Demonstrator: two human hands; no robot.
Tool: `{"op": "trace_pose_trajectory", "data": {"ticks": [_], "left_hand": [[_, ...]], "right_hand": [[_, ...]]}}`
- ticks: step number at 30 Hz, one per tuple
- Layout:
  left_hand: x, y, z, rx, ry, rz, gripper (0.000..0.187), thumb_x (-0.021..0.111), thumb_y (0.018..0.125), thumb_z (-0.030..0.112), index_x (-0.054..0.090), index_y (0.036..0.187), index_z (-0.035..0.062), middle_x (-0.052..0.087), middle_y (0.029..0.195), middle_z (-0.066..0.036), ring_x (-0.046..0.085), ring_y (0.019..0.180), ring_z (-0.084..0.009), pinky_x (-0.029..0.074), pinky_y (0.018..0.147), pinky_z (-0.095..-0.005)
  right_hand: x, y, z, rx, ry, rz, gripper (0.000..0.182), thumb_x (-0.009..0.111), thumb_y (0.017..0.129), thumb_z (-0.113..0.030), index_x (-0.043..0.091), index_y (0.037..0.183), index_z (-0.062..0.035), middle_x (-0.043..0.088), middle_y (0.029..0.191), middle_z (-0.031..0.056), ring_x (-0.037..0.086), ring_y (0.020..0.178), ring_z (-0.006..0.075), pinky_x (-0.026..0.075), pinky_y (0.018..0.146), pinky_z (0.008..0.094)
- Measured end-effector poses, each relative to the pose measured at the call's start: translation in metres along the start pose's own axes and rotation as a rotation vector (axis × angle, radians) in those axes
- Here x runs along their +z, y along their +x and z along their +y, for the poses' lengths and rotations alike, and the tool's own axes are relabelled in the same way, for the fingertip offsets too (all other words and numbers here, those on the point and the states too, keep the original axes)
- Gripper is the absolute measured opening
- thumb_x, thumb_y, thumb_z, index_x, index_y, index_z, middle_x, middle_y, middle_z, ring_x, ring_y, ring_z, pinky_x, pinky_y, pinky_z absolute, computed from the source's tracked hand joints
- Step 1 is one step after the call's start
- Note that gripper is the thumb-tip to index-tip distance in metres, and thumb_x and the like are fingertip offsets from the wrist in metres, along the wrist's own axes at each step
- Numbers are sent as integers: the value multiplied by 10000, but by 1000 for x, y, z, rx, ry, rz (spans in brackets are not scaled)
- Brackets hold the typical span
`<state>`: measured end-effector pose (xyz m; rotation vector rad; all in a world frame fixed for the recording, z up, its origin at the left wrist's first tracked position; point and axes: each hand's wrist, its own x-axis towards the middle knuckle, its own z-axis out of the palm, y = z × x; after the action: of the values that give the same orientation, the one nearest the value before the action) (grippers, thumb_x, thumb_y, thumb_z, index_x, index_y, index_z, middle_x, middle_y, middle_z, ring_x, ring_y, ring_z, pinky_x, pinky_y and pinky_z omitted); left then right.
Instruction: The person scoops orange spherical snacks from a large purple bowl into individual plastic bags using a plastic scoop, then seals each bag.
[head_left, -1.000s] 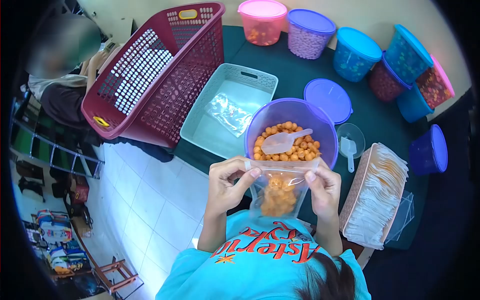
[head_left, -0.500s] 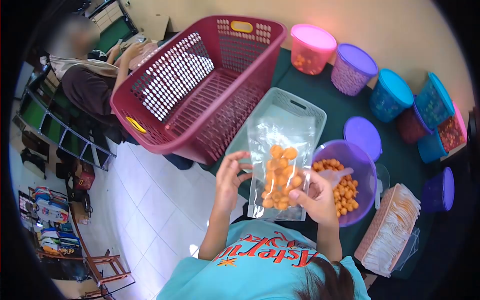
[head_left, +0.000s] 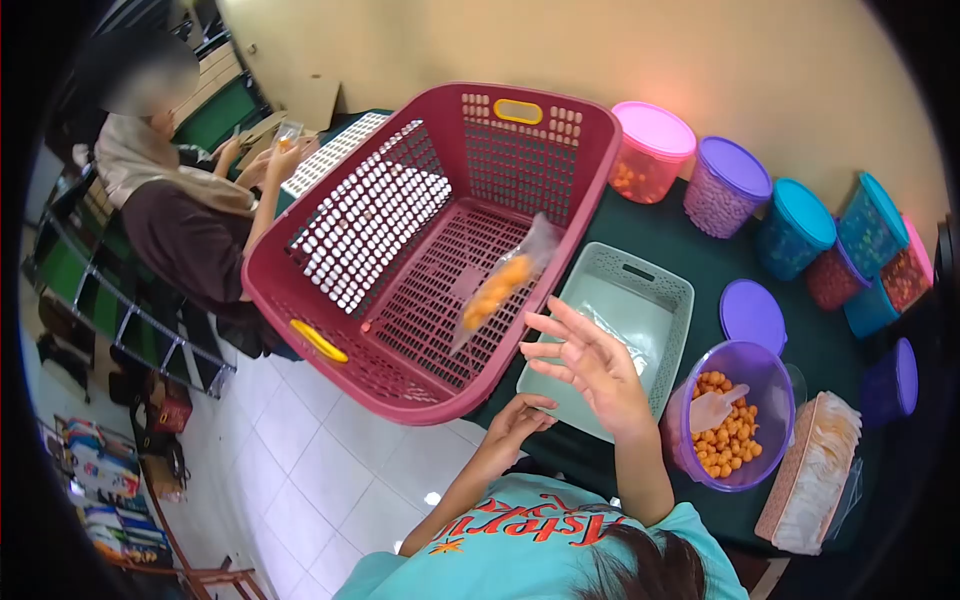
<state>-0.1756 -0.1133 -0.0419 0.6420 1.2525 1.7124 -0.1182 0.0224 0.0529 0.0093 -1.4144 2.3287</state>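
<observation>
A clear pouch of round orange snacks [head_left: 500, 285] is tilted over the inside of the maroon basket [head_left: 415, 405], apart from both hands. My right hand [head_left: 590, 365] is open beside the basket's near right rim, fingers spread toward the pouch. Low at the basket's front corner is my left hand [head_left: 515, 432], its fingers loosely bent and holding nothing. Beneath my right hand, the pale green tray [head_left: 620, 275] has clear plastic lying in it. To its right stands a purple tub [head_left: 778, 420] with loose orange snacks [head_left: 730, 452] and a translucent scoop [head_left: 712, 408].
Lidded containers line the wall, among them a pink one [head_left: 650, 150], a purple one [head_left: 728, 185] and a teal one [head_left: 795, 240]. A purple lid [head_left: 752, 315] lies behind the tub. A pink box [head_left: 800, 470] holds stacked packets. Another person [head_left: 180, 230] handles a small pouch at left.
The pouch has left my hands and moved left over the basket. My right hand has opened and reached toward the basket. My view has shifted, showing more of the basket's inside.
</observation>
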Motion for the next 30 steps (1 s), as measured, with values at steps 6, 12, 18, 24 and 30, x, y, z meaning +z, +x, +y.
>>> {"op": "trace_pose_trajectory", "data": {"ticks": [6, 12, 18, 24, 30], "left_hand": [[11, 14, 8, -27, 48, -95, 217, 511, 850, 167, 540, 963, -16, 570, 871, -74, 542, 840, -134, 418, 773, -251], [43, 38, 3, 117, 92, -590, 30, 608, 738, -23, 591, 750, -44, 596, 756, -107, 569, 688, -139, 443, 613, -233], [124, 38, -6, -35, -232, -860, 124, 629, 659, -107, 614, 769, -52, 609, 745, -132, 584, 671, -164, 462, 589, -259], [181, 30, -28, 2, -12, -997, 100, 692, 612, -49, 601, 582, -24, 570, 548, -79, 559, 496, -128, 422, 464, -209], [248, 14, -56, 99, -52, -1015, 378, 730, 562, -35, 599, 916, -27, 591, 963, -193, 584, 899, -247, 449, 786, -343]], "right_hand": [[-13, -36, -1, 98, -117, 160, 179, 537, 765, 71, 559, 942, 58, 600, 849, 125, 595, 791, 175, 501, 640, 254], [-29, -113, -14, -85, -194, 471, 54, 637, 706, 42, 610, 752, 51, 603, 699, 93, 592, 623, 115, 488, 541, 208], [-37, -214, -45, -44, -288, 850, 258, 503, 849, -138, 603, 682, 32, 580, 574, 72, 557, 466, 98, 428, 406, 185], [-68, -306, -68, -312, -502, 1205, 82, 596, 755, -7, 568, 691, 35, 587, 627, 95, 552, 517, 99, 430, 457, 193], [-109, -386, -118, -313, -644, 1449, 200, 598, 772, -159, 585, 709, 30, 593, 650, 77, 562, 597, 100, 445, 557, 221]]}}
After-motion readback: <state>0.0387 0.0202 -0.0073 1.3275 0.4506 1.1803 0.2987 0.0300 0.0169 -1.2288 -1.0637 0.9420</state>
